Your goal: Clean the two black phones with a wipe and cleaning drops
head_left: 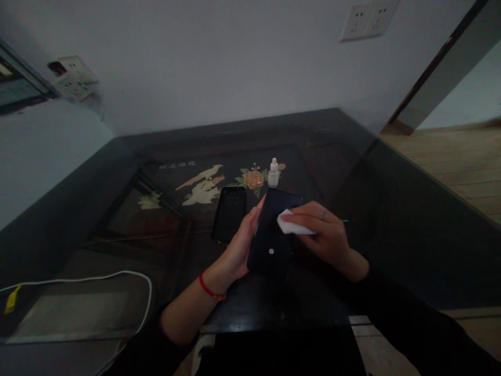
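My left hand (239,245) grips a dark phone (270,240) by its left edge and holds it tilted above the table, back side up. My right hand (324,235) has its fingers closed on a small white cloth (290,223), which presses on the upper right part of the phone. A ring shows on one right finger. A red string bracelet (209,290) is on my left wrist.
A black phone case (229,213) lies on the dark glass-topped table (410,224), left of the phone. A small white dropper bottle (273,174) stands behind it. A white cable (129,277) loops at the left. Wall sockets (368,20) sit above; wooden floor at right.
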Action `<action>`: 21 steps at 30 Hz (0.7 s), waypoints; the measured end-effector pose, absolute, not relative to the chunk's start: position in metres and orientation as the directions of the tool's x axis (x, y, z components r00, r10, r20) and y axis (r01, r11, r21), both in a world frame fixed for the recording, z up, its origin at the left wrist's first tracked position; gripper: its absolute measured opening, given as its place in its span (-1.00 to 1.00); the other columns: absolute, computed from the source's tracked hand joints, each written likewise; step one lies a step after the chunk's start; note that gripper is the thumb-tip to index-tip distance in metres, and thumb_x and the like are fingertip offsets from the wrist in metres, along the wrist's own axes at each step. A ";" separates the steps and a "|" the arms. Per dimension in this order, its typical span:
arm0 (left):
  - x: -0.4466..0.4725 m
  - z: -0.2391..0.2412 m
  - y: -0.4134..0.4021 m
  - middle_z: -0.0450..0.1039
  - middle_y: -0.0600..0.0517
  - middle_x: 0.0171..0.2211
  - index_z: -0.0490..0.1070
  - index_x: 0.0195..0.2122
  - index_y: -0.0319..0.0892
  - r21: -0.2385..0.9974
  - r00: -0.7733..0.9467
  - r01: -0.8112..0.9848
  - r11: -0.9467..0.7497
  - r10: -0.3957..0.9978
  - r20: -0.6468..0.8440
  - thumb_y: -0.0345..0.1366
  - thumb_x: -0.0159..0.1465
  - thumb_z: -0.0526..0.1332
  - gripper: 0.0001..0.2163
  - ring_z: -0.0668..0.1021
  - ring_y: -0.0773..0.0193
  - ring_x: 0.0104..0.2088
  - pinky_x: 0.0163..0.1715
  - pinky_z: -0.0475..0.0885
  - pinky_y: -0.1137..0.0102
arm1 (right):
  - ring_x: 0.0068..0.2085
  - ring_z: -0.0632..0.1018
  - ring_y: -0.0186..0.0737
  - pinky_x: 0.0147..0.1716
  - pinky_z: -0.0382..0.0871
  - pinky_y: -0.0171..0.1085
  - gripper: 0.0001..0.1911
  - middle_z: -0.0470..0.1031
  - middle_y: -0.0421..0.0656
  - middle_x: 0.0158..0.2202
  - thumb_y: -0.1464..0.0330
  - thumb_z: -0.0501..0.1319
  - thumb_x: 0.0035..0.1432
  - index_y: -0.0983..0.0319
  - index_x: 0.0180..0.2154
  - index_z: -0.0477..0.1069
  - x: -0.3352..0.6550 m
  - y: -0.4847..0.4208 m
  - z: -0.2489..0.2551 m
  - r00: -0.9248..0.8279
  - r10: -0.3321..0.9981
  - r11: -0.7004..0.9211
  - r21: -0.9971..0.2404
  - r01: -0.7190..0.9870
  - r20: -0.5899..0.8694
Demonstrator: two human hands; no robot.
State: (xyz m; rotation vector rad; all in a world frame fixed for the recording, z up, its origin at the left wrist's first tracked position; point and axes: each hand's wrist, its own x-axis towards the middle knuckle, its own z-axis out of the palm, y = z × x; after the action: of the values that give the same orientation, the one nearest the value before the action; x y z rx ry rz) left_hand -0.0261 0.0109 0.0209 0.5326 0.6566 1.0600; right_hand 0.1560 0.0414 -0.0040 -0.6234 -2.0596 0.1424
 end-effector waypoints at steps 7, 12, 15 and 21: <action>-0.024 0.022 0.004 0.19 0.07 0.28 0.11 0.30 0.02 0.666 0.424 -0.590 0.457 0.877 -0.227 -0.16 0.39 -0.04 -0.55 0.30 0.12 0.23 0.19 0.22 0.21 | -0.19 0.54 -0.18 -0.21 0.45 -0.17 -0.69 0.57 -0.11 -0.19 0.53 0.17 0.16 0.15 -0.09 0.51 0.161 0.044 0.001 -0.305 0.537 0.803 -0.365 0.470 0.787; -0.027 0.017 0.007 0.18 0.04 0.29 0.03 0.32 0.05 0.644 0.472 -0.581 0.497 0.851 -0.230 -0.13 0.39 -0.04 -0.53 0.33 0.09 0.21 0.19 0.22 0.16 | -0.20 0.55 -0.18 -0.21 0.44 -0.16 -0.66 0.58 -0.14 -0.20 0.52 0.17 0.15 0.10 -0.08 0.51 0.161 0.043 0.000 -0.333 0.507 0.833 -0.352 0.428 0.795; -0.030 0.014 0.007 0.18 -0.06 0.28 -0.09 0.35 0.08 0.605 0.632 -0.496 0.623 0.737 -0.240 -0.07 0.39 -0.09 -0.49 0.41 -0.01 0.14 0.10 0.29 0.03 | -0.16 0.55 -0.16 -0.15 0.41 -0.12 -0.71 0.60 -0.15 -0.20 0.50 0.16 0.16 0.11 -0.15 0.54 0.168 0.050 0.007 -0.182 0.635 0.719 -0.490 0.492 0.751; -0.032 0.014 0.003 0.23 -0.19 0.23 -0.24 0.38 0.01 0.615 0.761 -0.342 0.711 0.593 -0.262 -0.03 0.39 -0.16 -0.45 0.47 -0.05 0.06 0.00 0.33 0.01 | -0.18 0.60 -0.19 -0.13 0.44 -0.18 -0.86 0.62 -0.20 -0.25 0.40 0.22 0.16 0.14 -0.28 0.57 0.174 0.058 0.022 -0.276 0.825 0.560 -0.779 0.282 0.493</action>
State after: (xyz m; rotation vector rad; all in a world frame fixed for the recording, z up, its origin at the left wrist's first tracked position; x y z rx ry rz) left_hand -0.0320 0.0027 0.0137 0.5739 0.4697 0.5399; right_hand 0.1744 0.0585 0.0216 -0.9082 -1.8243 0.7014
